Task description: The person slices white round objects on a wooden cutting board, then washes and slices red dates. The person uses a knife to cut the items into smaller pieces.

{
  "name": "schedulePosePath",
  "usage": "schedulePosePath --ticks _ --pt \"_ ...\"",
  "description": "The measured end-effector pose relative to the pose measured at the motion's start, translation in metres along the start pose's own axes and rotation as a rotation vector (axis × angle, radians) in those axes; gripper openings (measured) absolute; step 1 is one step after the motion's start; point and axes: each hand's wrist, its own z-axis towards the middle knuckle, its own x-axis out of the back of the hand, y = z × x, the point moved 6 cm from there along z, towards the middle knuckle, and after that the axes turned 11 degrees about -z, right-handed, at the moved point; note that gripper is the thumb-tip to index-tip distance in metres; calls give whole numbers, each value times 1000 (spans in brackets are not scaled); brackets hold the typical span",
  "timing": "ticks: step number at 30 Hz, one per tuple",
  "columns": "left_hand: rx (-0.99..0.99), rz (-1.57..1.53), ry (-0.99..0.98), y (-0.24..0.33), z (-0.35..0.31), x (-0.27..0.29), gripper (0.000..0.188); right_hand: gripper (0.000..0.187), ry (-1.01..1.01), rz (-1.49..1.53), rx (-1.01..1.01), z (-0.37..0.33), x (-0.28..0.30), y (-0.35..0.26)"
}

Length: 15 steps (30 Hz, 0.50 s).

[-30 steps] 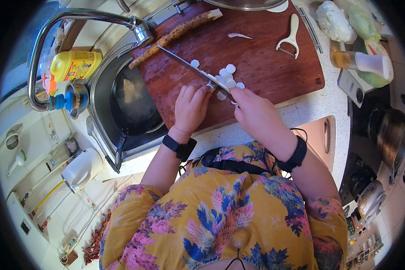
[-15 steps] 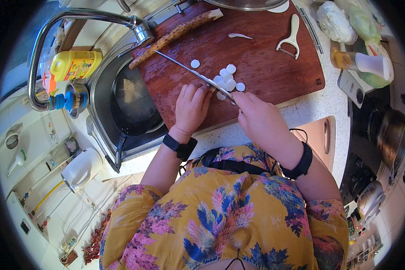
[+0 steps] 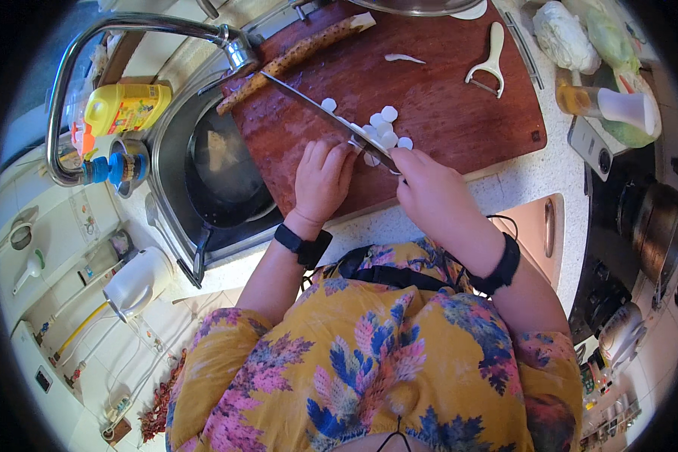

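My right hand [image 3: 438, 197] is closed around the handle of a long kitchen knife [image 3: 316, 108], whose blade slants up and left across the cutting board [image 3: 459, 128]. Against the blade's near side, my left hand [image 3: 322, 179] has its fingers curled together over a white piece of peeled yam, mostly hidden under them. Beyond the blade lie several round white yam slices [image 3: 389, 139], some clustered and touching the knife. One slice [image 3: 328, 105] sits apart to the left. A brown-skinned yam [image 3: 309, 56] with a pale peeled end rests along the board's far left.
A cream peeler [image 3: 495, 60] and a white peel scrap [image 3: 404, 58] lie on the board. To the left, a dark pan [image 3: 230, 200] sits in the sink [image 3: 166, 124] under a curved tap [image 3: 62, 90]. A phone [image 3: 589, 145] and a bottle [image 3: 610, 104] stand at the right.
The knife blade has tilted, so more of its flat face shows, and its handle has dropped slightly toward me. My left hand stays nearly in place.
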Motion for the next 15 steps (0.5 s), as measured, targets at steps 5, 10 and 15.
schedulePosePath --ticks 5,10,15 --pt "34 11 -17 -2 -1 -1 18 31 -9 3 23 -3 2 -5" --pt "56 13 -33 -2 -3 -1 18 32 0 -9 10 12 -9 -4" --pt "33 -8 -4 -2 -2 0 18 30 19 -3 19 -1 -1 -3"
